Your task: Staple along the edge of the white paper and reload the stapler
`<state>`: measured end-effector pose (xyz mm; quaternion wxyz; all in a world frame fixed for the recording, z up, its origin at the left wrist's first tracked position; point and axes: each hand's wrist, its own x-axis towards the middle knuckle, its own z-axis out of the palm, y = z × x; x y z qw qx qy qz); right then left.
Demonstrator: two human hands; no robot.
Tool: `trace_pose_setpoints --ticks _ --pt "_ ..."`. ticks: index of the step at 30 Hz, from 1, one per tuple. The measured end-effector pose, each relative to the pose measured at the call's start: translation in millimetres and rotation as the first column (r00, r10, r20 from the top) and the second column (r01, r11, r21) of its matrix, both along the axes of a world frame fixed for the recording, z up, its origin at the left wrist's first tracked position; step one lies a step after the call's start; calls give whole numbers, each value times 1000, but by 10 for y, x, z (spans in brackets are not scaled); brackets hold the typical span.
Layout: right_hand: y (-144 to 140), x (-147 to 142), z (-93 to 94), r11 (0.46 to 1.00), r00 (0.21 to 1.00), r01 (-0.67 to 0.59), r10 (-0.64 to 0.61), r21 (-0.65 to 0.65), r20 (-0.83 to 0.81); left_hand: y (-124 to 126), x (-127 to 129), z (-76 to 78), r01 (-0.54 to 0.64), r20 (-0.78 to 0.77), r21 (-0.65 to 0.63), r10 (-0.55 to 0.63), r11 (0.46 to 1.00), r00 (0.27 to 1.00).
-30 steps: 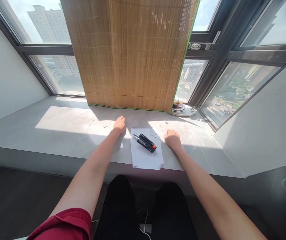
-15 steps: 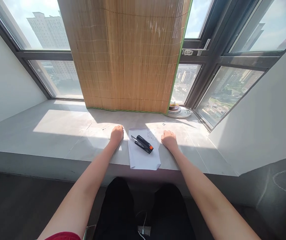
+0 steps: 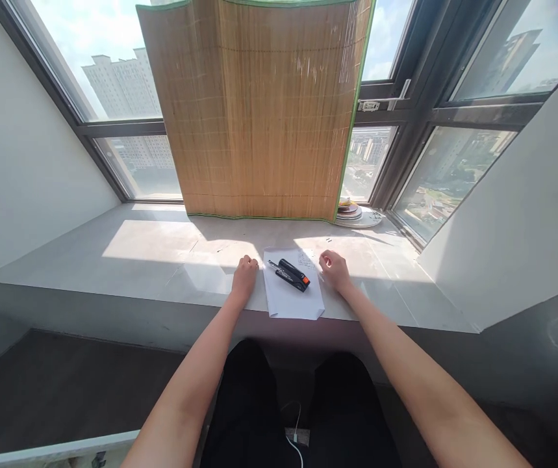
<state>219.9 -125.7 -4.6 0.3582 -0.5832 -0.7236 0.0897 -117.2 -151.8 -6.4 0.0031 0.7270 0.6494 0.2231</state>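
I see both hands down on the grey worktop [image 3: 152, 250], 1 each side of a white paper sheet [image 3: 294, 300] that lies near the front edge. L hand [image 3: 245, 273] sits just beside the sheet's L edge, fingers curled into a loose fist, knuckles up; can't tell if anything's inside it, nothing shows. R hand [image 3: 336, 268] rests at the sheet's upper R corner, touching or just off it, can't tell which; fingers also curled in, thumb tucked toward the index, no object visible in the grip. On the sheet, approx its upper half, lies a black stapler [image 3: 292, 275] w/ an orange end, set diagonally, the orange end pointing toward the R hand and the thin metal end toward the L. Stapler is between the 2 hands, apart from both. Some small print or marks show on the sheet's top R part, too small to read. Behind, a bamboo blind [image 3: 259, 110] w/ green edging stands against the window, its bottom edge on the worktop. R of the blind, by the glass, a small stack of plates [image 3: 356, 213]. Below the worktop edge, dark trousers and a white cable [image 3: 294, 429] betw the knees.
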Motion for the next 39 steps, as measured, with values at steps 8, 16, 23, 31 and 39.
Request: trace_pose_setpoints --ticks 8,16,23,31,39 --pt "-325 -603 -94 901 902 -417 427 118 -70 -78 -5 91 -12 134 49 5 999 991" --pt "-336 -617 -250 874 875 -467 479 137 -69 -136 -16 157 239 404 174 -290 955 867" --pt "-392 -565 -168 854 843 -497 517 156 -145 -147 -13 162 310 555 161 -346 937 757" --pt "-417 -567 -146 848 841 -511 527 143 -120 -87 -72 94 385 588 125 -381 914 714" --pt "-426 -560 -133 845 836 -519 534 129 -130 -102 -92 118 422 550 55 -381 905 744"
